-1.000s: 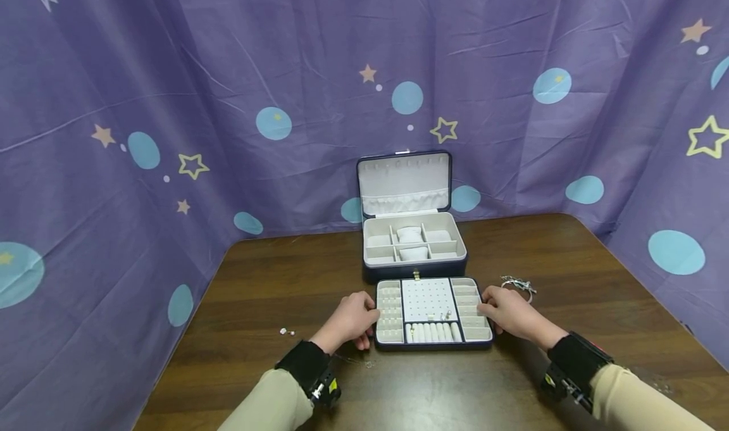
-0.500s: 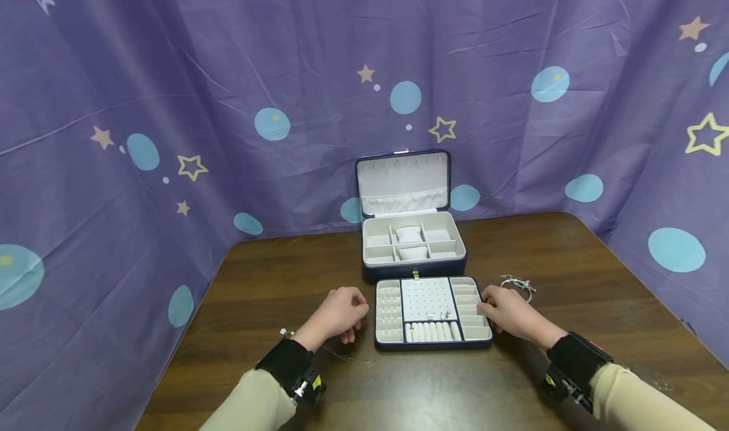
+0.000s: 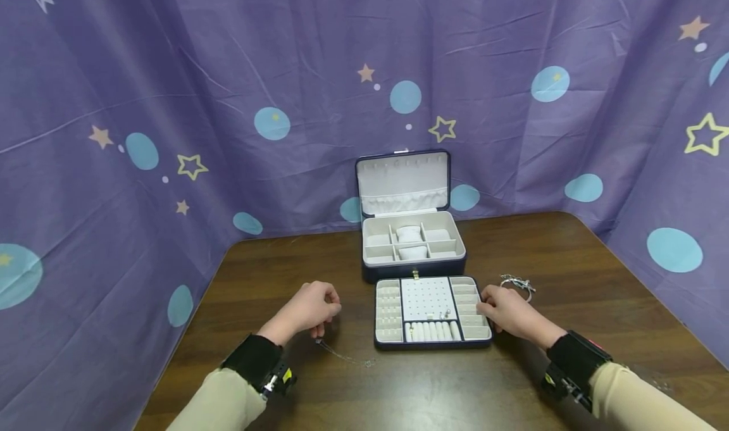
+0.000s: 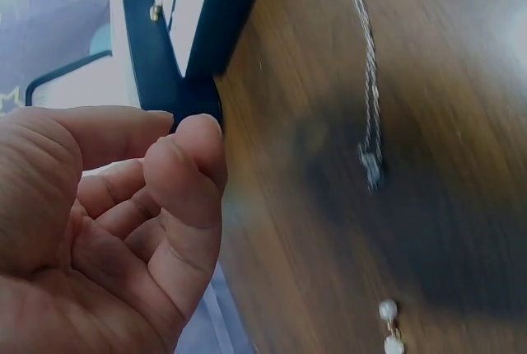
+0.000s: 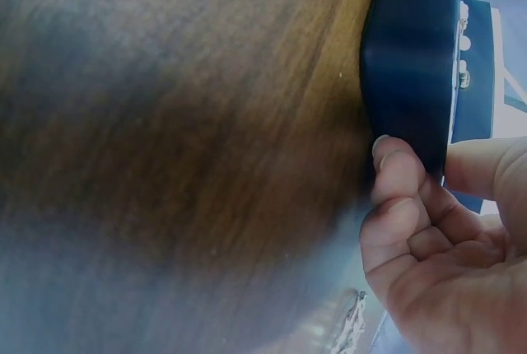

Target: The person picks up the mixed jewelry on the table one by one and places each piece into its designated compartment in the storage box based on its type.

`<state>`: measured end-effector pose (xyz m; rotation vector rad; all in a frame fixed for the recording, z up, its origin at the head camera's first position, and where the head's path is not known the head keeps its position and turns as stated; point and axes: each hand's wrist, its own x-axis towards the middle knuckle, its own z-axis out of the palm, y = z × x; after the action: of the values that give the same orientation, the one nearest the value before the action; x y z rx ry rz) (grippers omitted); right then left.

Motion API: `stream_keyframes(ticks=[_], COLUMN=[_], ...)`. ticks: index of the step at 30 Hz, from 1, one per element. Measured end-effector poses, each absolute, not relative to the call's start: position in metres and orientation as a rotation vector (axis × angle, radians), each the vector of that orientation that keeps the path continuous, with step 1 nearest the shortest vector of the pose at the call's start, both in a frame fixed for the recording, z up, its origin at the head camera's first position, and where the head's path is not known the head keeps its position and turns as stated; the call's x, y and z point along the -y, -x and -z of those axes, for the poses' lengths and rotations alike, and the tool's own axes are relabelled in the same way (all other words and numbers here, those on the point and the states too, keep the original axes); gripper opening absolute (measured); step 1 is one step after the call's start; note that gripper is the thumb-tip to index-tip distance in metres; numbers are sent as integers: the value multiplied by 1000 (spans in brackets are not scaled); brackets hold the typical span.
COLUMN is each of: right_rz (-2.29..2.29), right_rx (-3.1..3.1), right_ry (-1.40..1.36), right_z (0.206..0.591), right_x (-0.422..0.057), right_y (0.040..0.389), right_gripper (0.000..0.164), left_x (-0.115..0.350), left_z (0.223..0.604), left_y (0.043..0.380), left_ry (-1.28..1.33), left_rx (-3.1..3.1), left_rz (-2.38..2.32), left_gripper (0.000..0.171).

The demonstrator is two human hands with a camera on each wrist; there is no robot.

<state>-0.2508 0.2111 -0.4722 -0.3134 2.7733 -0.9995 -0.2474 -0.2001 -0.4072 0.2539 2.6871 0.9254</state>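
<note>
We pinched the jewelry tray (image 3: 434, 347)'s right edge in our right grip (image 3: 509, 312). Our left grip (image 3: 303, 308), loosely curled and empty, hung left of the tray, near the pendant necklace (image 4: 370, 66) at its front-left. A light, steady pinch seemed best, lest the tray slide.

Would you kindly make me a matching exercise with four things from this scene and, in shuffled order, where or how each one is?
Things:
1. Tray
2. Box
3. Necklace
4. Silver jewellery

Places and states:
A. On the table, nearer the left hand than the right hand
B. On the table, just beyond the right hand
C. Open, with its lid up
D. Held at its edge by the right hand

Right pairs: 1-D, 2-C, 3-A, 4-B
</note>
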Motion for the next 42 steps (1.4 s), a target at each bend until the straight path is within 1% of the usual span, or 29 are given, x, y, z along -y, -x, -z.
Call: stream_keyframes(ticks=[15, 28, 37, 42], right_rz=[991, 972, 986, 996], right_rx=[-2762, -2769, -2758, -2757], right_ry=[313, 310, 302, 305], right_z=[472, 471, 470, 470], right_x=[-211, -211, -212, -211], right_y=[250, 250, 249, 249], right_gripper=[22, 22, 24, 23], left_x=[231, 263, 272, 275], left_z=[408, 415, 422, 424], left_y=[239, 235, 233, 230], left_ry=[-142, -38, -19, -33], left_rx=[-2768, -2817, -2835, -2852], left_rz=[-792, -707, -611, -494], left_gripper=[13, 14, 18, 18])
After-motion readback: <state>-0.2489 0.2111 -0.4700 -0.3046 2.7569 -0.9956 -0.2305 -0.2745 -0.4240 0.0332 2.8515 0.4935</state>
